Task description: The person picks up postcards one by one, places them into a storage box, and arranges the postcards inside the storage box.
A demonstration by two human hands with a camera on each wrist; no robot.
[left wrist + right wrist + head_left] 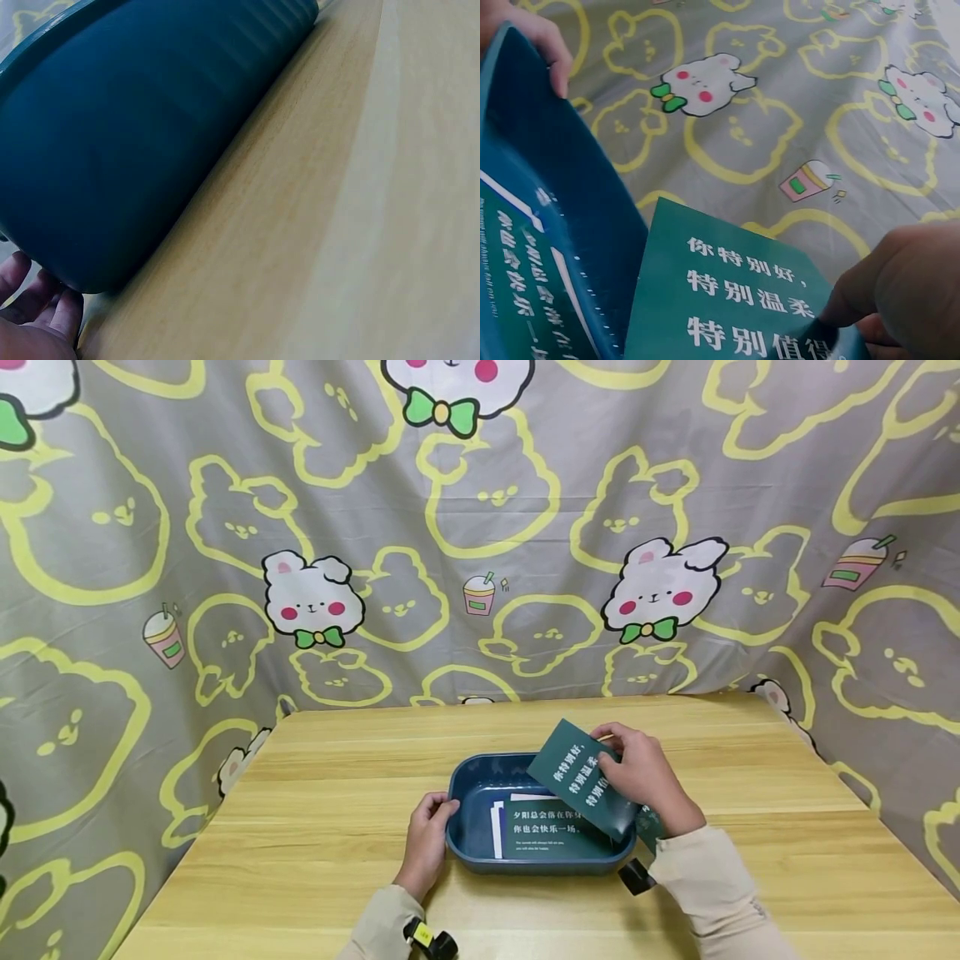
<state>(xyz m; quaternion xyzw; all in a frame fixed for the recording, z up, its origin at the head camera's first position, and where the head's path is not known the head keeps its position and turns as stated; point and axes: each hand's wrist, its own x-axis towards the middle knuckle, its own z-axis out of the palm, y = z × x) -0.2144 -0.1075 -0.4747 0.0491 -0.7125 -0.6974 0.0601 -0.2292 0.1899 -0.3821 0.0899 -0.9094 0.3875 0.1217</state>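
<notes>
A dark blue plastic basin (468, 856) stands on the table, with a green card (543, 837) printed in white lettering lying in it. Edges of other cards show under that one. My left hand (427, 839) grips the basin's left end, thumb at the rim and fingers outside; in the left wrist view its fingers (67, 311) touch the outer wall. Between thumb and fingers, my right hand (637, 768) pinches another green card (567, 764) with white lettering, tilted above the basin's right side. The right wrist view shows this held card (720, 285) close up.
Part of one more green card (649, 828) shows beyond the basin's right end, mostly hidden by the right wrist. The wooden table (337, 777) extends around the basin. A grey curtain with cartoon prints (495, 635) hangs behind the table and at both sides.
</notes>
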